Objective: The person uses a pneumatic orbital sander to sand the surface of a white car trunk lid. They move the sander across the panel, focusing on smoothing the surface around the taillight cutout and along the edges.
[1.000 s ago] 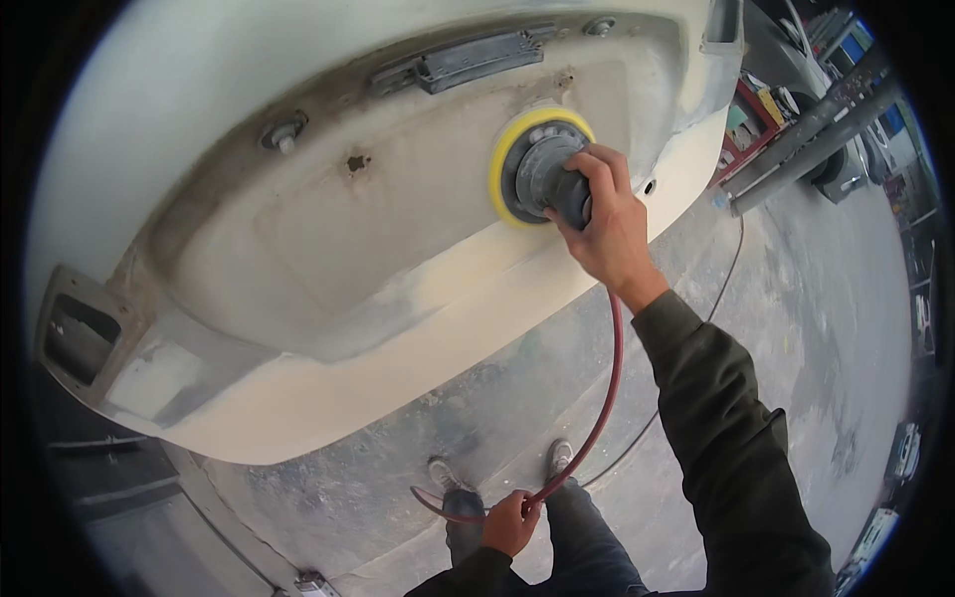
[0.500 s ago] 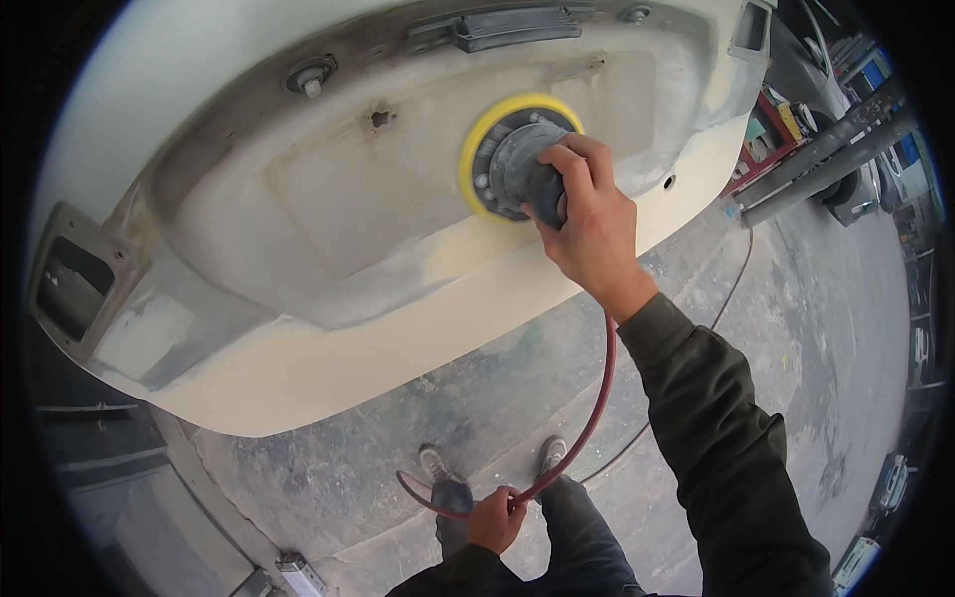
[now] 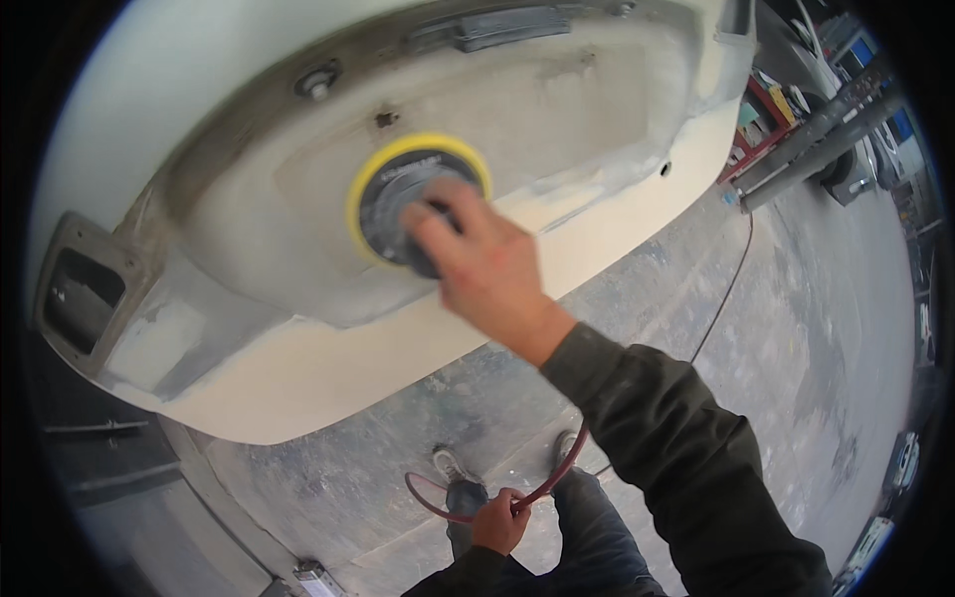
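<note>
My right hand (image 3: 487, 264) grips the top of a round sander (image 3: 388, 204) with a dark body and a yellow-edged pad. The pad rests against the recessed middle of a car's rear panel (image 3: 298, 209), whose surface is patched in beige, grey and cream. Low in front of my legs, my left hand (image 3: 500, 522) is closed around a dark red hose (image 3: 557, 476). The hose rises from there and passes behind my right forearm, where its upper end is hidden.
An opening in a grey frame (image 3: 85, 298) lies at the panel's left end. Grey posts (image 3: 816, 144) and a red cabinet (image 3: 766, 114) stand at the far right. A thin hose (image 3: 726, 289) trails over the concrete floor (image 3: 796, 338).
My right hand has moved the sander left and slightly down across the panel. My left hand still holds the hose at nearly the same place.
</note>
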The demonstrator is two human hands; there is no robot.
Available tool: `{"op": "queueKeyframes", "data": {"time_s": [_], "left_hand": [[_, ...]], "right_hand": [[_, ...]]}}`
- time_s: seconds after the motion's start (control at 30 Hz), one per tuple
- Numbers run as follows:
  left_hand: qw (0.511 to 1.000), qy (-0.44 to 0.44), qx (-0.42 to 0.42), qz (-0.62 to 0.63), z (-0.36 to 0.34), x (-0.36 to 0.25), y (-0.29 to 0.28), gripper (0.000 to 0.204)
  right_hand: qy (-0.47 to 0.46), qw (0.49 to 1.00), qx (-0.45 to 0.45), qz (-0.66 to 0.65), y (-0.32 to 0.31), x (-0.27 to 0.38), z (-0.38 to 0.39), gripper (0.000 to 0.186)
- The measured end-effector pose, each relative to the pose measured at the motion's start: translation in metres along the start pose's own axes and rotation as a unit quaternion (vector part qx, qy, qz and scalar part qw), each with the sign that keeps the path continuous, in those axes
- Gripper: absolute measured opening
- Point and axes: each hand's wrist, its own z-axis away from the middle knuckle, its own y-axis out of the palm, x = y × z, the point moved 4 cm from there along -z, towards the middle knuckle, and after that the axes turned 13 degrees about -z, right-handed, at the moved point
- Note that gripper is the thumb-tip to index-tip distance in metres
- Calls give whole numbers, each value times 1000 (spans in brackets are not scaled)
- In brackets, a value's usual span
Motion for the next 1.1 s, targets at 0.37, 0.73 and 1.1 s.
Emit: {"op": "queueKeyframes", "data": {"time_s": [0.37, 0.73, 1.1], "left_hand": [[1000, -1, 1, -15, -3, -25, 7, 21], [999, -4, 52, -10, -19, -63, 8, 23], [999, 5, 36, -12, -15, -37, 0, 21]], "right_hand": [[98, 993, -67, 11, -59, -64, 9, 60], [138, 986, -90, 33, -81, -91, 16, 61], [181, 971, -151, 35, -93, -102, 15, 68]]}}
